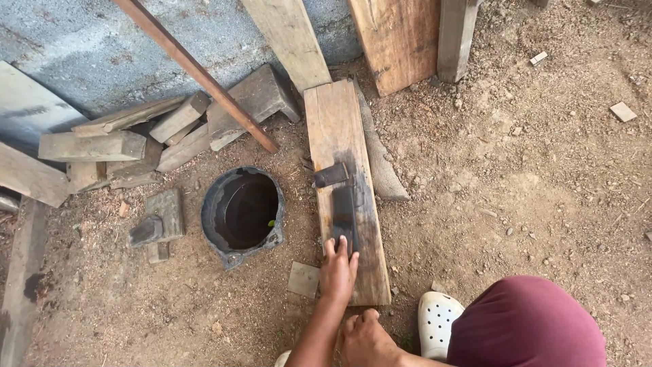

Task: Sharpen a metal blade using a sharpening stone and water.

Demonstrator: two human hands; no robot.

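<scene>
A long worn wooden plank [337,122] lies on the dirt, stained dark in its middle. On the stain rests a dark flat rectangular block [343,211], with a smaller dark block [331,175] just beyond it. My left hand [338,270] reaches forward and grips the near end of the flat block, fingers on either side of it. My right hand [367,338] sits low at the plank's near end, fingers curled, thumb touching the wood. Nothing shows in it.
A black bucket [242,211] holding dark liquid stands left of the plank. Offcut wood blocks [92,146] are piled at left by a corrugated metal wall [81,47]. Boards [397,41] lean at the back. My white perforated shoe [438,316] and maroon-clad knee [526,326] are at bottom right.
</scene>
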